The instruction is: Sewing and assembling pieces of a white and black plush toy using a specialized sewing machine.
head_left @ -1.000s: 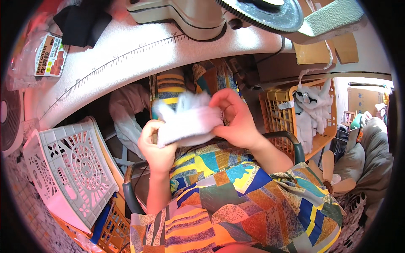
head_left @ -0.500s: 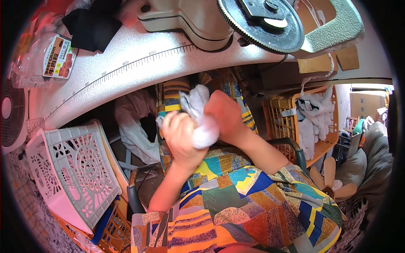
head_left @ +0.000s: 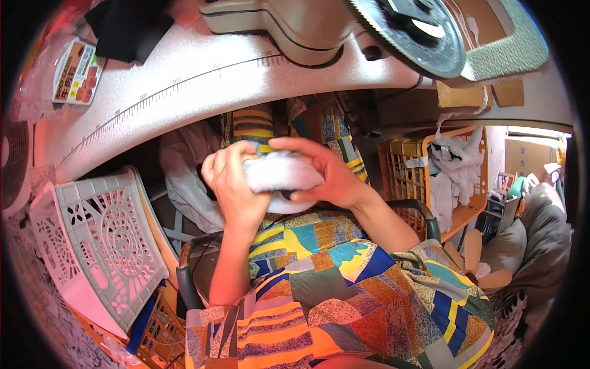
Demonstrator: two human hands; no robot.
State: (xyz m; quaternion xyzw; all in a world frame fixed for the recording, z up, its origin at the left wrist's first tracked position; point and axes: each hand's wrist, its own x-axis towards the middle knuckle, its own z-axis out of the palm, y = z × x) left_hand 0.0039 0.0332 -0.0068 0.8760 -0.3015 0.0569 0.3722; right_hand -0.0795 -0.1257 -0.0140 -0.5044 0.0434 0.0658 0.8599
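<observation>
Here, on our side of the white table (head_left: 178, 64), our left hand (head_left: 232, 178) and right hand (head_left: 338, 178) hold a white cloth (head_left: 283, 173).

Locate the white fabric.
In the head view, the white fabric is near the centre, held between the left hand and the right hand, over the patterned garment.

Patchwork-print top (head_left: 362, 301) is worn, blocked in orange, yellow, blue, teal, rust and grey, partly striped. Legs (head_left: 253, 120) are covered in matching print. Left hand (head_left: 232, 183), right hand (head_left: 337, 178) seen bare.
</observation>
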